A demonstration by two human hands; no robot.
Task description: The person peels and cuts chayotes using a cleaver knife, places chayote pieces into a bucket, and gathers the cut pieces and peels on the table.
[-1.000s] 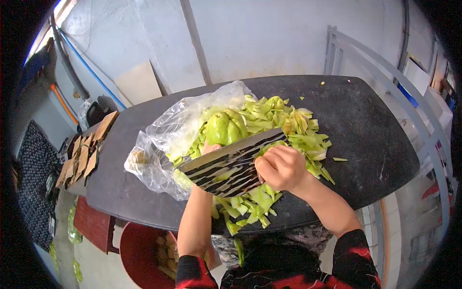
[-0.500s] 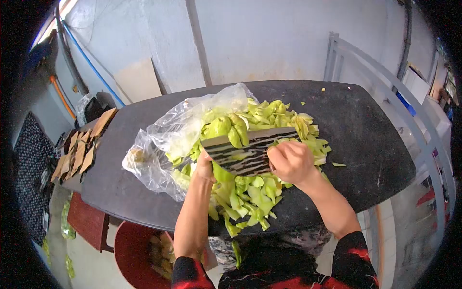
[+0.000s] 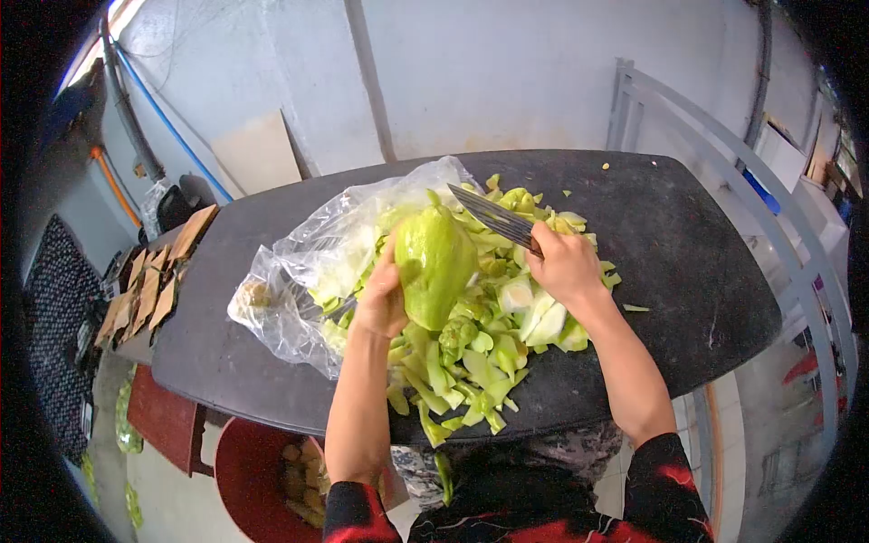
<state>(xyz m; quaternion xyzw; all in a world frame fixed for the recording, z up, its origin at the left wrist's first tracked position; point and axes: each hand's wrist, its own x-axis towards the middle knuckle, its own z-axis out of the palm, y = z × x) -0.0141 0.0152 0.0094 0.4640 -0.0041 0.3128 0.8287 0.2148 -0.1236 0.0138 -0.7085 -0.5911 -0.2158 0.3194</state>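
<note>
My left hand (image 3: 383, 294) is closed around a large pale-green chayote (image 3: 436, 264), held upright above the pile. In my right hand (image 3: 568, 264) is a cleaver (image 3: 493, 216), gripped by its handle, which my fingers hide. Its dark blade is seen nearly edge-on, pointing up and left, with the tip close to the chayote's upper right side but apart from it. Below and around both hands spreads a heap of green peelings and cut pieces (image 3: 484, 371), partly on a clear plastic bag (image 3: 312, 237).
The dark table (image 3: 679, 262) stands against a pale wall. A grey metal railing (image 3: 724, 149) runs along the right. Brown cardboard pieces (image 3: 149, 276) lie at the left edge. On the floor at lower left, a red bin (image 3: 237, 471) holds yellowish-brown contents.
The cleaver has moved from lying broadside across the chayote to up and right of it, turned edge-on. The chayote now stands upright in my left hand, fully visible.
</note>
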